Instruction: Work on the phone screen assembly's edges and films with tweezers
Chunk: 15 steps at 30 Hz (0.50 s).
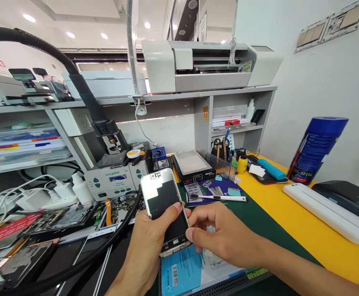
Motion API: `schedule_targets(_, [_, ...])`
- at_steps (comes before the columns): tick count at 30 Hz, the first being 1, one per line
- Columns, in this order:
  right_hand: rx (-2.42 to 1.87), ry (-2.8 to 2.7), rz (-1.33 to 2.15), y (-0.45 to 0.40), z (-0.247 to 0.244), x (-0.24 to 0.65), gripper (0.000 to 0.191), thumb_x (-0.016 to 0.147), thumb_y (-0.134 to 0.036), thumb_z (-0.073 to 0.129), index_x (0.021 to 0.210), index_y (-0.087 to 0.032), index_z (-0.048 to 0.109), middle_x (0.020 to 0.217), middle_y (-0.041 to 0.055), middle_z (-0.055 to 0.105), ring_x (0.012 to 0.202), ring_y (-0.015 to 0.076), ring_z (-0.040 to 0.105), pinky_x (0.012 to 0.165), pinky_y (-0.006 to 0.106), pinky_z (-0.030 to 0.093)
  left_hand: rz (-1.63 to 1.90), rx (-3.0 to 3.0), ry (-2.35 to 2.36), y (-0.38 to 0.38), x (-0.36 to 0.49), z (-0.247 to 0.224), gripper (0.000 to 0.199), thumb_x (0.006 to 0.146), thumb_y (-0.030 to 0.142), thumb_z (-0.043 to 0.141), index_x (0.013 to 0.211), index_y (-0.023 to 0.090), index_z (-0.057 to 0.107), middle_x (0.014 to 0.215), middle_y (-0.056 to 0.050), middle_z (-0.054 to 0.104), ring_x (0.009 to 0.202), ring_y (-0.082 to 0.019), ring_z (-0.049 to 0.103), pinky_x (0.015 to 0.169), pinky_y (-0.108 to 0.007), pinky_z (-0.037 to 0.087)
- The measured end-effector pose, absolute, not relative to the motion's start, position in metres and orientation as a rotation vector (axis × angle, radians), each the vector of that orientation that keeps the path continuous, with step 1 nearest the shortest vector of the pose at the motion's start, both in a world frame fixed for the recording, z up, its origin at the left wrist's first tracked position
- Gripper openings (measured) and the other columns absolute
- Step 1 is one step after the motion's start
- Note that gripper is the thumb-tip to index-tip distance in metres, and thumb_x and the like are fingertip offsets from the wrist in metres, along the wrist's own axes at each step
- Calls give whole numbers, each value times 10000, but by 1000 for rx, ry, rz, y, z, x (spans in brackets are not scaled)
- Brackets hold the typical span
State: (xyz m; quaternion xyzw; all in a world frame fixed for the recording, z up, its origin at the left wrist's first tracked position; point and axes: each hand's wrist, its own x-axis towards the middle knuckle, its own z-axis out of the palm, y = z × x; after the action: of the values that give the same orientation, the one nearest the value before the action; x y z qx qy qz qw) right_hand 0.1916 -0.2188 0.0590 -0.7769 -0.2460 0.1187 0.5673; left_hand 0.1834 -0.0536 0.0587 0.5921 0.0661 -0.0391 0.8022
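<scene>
From the head view: hemmed in at left by circuit boards and flat dark panels, with a thick black hose looping over them close to the left forearm; backed by a grey soldering station, a flat plate unit and a white-handled brush; edged at right by a yellow tabletop bearing a blue can, with a stretch of green mat before it; grasping the phone in the left hand, thumb across its dark face, tilted above a blue-and-white booklet; bringing curled fingers and thumb of the right hand to its right edge, cannot tell whether pinching; partly hidden by thumb and fingers at that edge, left forearm cut off below
</scene>
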Motion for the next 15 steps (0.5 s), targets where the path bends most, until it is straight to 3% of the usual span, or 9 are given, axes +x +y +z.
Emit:
schedule_targets(10, [-1822,-554,308,-217,59,190,127,828,-219,597,717,-158,610,581,-5,595,569,136,559,575,246,427,-54,1296,147,-55,183,57,246,695,357,772,730,116,731,700,-70,715,595,-184,628,553,-299,531])
schedule_targets(15, [-1768,-559,309,-220,55,194,130,822,-244,621,727,-156,608,600,-3,597,569,143,588,589,254,450,-42,1312,110,-56,183,58,261,716,368,758,804,123,748,697,-64,707,618,-185,630,569,-293,528])
